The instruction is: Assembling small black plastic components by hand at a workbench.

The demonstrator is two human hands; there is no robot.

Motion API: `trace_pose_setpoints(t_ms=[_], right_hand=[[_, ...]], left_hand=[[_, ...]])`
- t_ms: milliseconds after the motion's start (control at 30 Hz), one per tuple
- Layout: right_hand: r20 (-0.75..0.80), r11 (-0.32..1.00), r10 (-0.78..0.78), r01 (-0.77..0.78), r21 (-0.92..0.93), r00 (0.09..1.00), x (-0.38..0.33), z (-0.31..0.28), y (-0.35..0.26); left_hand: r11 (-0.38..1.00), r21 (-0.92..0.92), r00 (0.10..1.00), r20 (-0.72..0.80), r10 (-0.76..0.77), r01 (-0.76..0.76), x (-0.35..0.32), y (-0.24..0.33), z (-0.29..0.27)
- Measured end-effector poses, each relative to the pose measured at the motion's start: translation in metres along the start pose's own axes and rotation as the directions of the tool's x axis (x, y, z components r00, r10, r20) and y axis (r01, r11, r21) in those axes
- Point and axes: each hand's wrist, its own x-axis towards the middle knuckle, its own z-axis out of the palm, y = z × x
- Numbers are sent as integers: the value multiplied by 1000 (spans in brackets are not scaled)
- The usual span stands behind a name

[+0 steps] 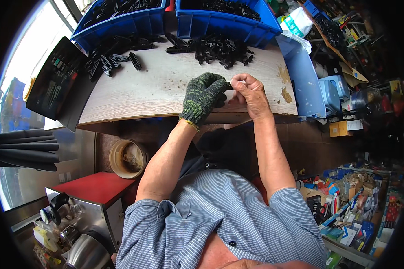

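My left hand (pixel 202 97), in a dark green knitted glove, is closed near the front edge of the pale wooden table (pixel 139 96). Against it, the thumb and fingers of my bare right hand (pixel 254 96) are pinched together. A small black part (pixel 229 85) shows between the two hands; the fingers hide most of its shape. Just beyond my hands lies a heap of small black plastic parts (pixel 224 51). Farther left are longer black oval parts (pixel 134 61), lying loose, some with grey showing.
Two blue bins (pixel 125 28) (pixel 229 26) full of black parts line the table's back. A black folder-like case (pixel 56 85) stands at the left end; a light blue tub (pixel 307 85) adjoins the right. Below left are a round bucket (pixel 116 159) and a red-topped cabinet (pixel 92 188).
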Motion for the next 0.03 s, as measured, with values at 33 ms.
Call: trace_pose_setpoints(t_ms=[33], right_hand=[[-10, 999, 17, -17, -29, 1000, 0, 0, -1]], left_hand=[[1000, -1, 1000, 6, 0, 0, 1, 0, 2]])
